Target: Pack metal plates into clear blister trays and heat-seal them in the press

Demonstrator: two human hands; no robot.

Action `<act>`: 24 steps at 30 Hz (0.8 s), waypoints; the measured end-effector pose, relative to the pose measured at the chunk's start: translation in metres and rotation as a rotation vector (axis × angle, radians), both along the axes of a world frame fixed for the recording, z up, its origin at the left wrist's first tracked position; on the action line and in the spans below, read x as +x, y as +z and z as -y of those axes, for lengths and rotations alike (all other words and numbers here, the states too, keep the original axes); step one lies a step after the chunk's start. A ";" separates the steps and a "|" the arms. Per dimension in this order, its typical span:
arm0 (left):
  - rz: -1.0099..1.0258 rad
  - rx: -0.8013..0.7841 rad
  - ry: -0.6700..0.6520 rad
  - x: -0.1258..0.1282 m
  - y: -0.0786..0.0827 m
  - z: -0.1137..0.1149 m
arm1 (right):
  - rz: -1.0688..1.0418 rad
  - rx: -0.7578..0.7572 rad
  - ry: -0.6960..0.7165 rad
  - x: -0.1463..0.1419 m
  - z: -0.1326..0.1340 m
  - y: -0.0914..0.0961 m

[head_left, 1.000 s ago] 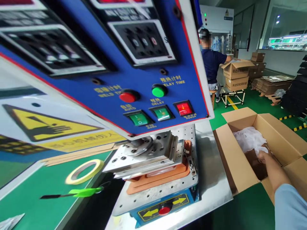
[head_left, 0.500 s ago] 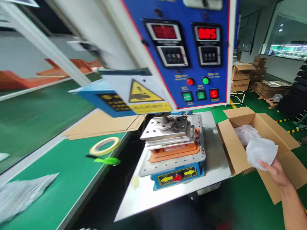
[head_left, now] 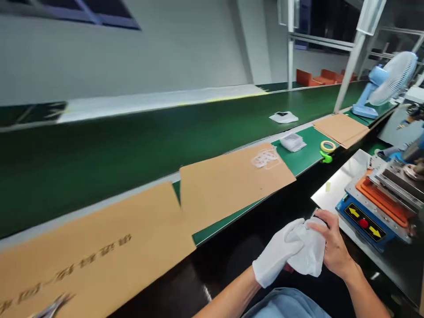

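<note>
In front of my lap, both hands are on a soft white pouch (head_left: 309, 256), thin and slightly see-through. My left hand (head_left: 276, 251), in a white glove, is closed on its left side. My bare right hand (head_left: 334, 245) grips it at the upper right, fingers bent over the top. A small dark edge shows by the right fingertips; what it belongs to is hidden. Right of my hands is a press with an orange fixture (head_left: 380, 198) and a blue base (head_left: 364, 221) bearing a red button.
Cardboard sheets (head_left: 228, 190) lie along the green bench, one carrying thin white pieces (head_left: 265, 157). Beyond them are a stack of white pouches (head_left: 293, 142), a tape roll (head_left: 327, 146), a bright green tool (head_left: 326, 157) and a fan (head_left: 391, 84). Scissors (head_left: 53, 307) lie near left.
My view has swung left from the press to the bench. My right hand has brought the white pouch from over the open carton to my lap, where my gloved left hand also holds it.
</note>
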State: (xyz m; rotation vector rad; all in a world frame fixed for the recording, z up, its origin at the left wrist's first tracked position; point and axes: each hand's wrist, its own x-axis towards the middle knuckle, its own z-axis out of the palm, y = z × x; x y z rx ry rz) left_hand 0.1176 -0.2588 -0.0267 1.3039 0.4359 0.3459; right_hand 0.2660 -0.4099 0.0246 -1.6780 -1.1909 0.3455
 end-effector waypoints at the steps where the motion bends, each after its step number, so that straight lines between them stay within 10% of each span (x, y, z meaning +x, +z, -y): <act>1: 0.014 -0.029 0.076 -0.009 -0.001 -0.008 | -0.105 0.033 -0.053 -0.005 -0.010 -0.003; 7: 0.029 -0.022 0.323 -0.034 0.016 -0.042 | -0.868 -0.155 -0.025 -0.036 -0.054 -0.007; 13: 0.027 0.201 0.334 -0.029 0.017 -0.055 | -0.854 -0.304 -0.004 -0.049 -0.063 -0.002; 20: 0.103 -0.013 0.333 -0.027 0.022 -0.076 | -0.820 -0.265 -0.151 -0.026 -0.047 -0.001; 24: 0.079 0.345 0.270 -0.030 0.042 -0.075 | -0.749 -0.257 -0.149 -0.021 -0.049 -0.004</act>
